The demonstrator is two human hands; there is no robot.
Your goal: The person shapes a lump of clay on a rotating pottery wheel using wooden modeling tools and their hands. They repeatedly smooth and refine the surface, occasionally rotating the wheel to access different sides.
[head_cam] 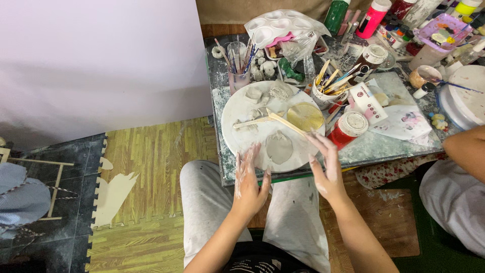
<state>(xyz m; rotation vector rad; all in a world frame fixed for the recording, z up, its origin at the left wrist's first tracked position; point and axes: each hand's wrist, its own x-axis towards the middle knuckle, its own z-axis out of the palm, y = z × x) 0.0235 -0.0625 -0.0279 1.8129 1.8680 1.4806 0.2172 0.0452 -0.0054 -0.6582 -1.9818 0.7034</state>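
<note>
— What are the hands doing?

— There are two, both smeared with pale clay. The left hand (248,179) is spread flat with fingers apart, holding nothing, at the near edge of the round white board (237,108). The right hand (327,169) is open too, palm turned inward, empty, its fingertips by the board's right rim.

— What lies on the board?

— One flat grey clay slab (279,147), roughly oval and smooth, sits near the front edge between the two hands. Behind it lie one wooden stick (287,122) set slantwise, several small clay lumps (254,94) towards the back, and one round yellow lid (305,116) on the right.

— And further right?

— One red jar (348,129) with a white cap stands just beside the board, and one cup of sticks (323,93) behind the lid. Another person's arm (467,146) shows at the far right.
</note>
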